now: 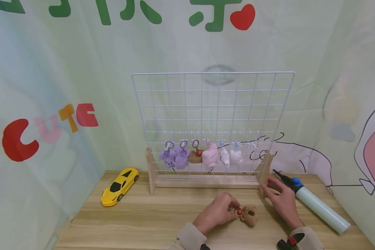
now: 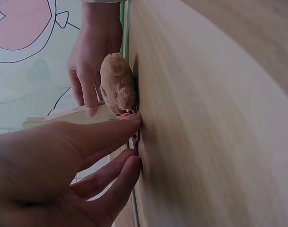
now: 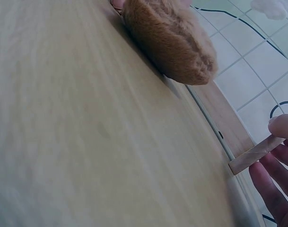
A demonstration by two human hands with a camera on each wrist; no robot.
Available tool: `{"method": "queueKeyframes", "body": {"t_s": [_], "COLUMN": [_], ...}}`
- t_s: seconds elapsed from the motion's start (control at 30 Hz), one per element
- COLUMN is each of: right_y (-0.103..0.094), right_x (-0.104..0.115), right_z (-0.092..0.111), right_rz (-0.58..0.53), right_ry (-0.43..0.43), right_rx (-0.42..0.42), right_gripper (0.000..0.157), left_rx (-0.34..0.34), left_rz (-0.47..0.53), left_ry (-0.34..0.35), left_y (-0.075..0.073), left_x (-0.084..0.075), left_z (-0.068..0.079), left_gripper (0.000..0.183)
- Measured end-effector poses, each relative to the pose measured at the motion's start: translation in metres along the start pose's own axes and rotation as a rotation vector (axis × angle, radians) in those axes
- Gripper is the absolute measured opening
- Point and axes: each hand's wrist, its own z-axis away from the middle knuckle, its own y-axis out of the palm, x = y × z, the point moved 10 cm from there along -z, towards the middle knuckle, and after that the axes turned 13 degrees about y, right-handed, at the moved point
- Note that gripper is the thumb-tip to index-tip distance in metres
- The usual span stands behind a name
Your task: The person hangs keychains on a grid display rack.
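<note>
My left hand (image 1: 217, 211) is low at the tabletop, its thumb and fingers pinching the ring end of a brown plush keychain (image 1: 250, 216). An orange-red bead (image 1: 239, 211) sits between the fingertips and the fuzzy body, which lies on the wood. My right hand (image 1: 282, 201) is at the right end of a white wire grid rack (image 1: 212, 104), holding its wooden end post (image 1: 266, 165) between thumb and fingers. In the right wrist view the thumb lies on one side of that post (image 3: 255, 153) and the fingers on the other.
Several plush keychains hang on the grid's hooks: purple (image 1: 181, 158), brown (image 1: 194, 157), pink (image 1: 210, 156) and white (image 1: 235, 157). A yellow toy car (image 1: 120, 186) stands left of the rack. Right of it lies a pale cylinder with a black nozzle (image 1: 322, 208). A printed cloth (image 1: 181, 48) hangs behind.
</note>
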Motion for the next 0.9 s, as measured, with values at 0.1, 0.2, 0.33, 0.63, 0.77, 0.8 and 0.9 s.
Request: {"method": "queueKeyframes", "body": {"t_s": [0.1,0.2,0.33,0.63,0.77,0.8,0.9], "right_y": [0.000,0.001,0.000,-0.001,-0.002,-0.002,-0.002], "right_x": [0.000,0.000,0.001,-0.002,-0.002,-0.002,-0.001], "right_z": [0.000,0.000,0.000,-0.002,-0.002,-0.002,-0.002], "right_rz": [-0.004,-0.008,-0.006,-0.026,-0.033,-0.035,-0.033], "right_ry": [-0.006,-0.010,-0.012,-0.013,-0.014,-0.015,-0.013], "right_rx": [0.001,0.002,-0.005,-0.024,-0.030,-0.030,-0.026], "right_gripper": [0.046,0.047,0.046,0.043,0.042,0.042,0.042], "left_rx": [-0.013,-0.008,0.012,0.060,0.115,0.124,0.135], "left_rz": [-0.015,-0.072,-0.120,-0.222,-0.360,-0.382,-0.419], "left_ry": [0.011,0.039,0.050,0.025,0.039,0.043,0.058], "left_y": [-0.002,-0.002,-0.002,0.005,0.012,0.013,0.013], "left_x": [-0.003,-0.007,-0.012,-0.016,-0.021,-0.022,-0.024], "left_z": [0.000,0.000,0.001,0.004,0.006,0.006,0.006], "left_gripper": [0.019,0.012,0.011,0.012,0.009,0.009,0.007]}}
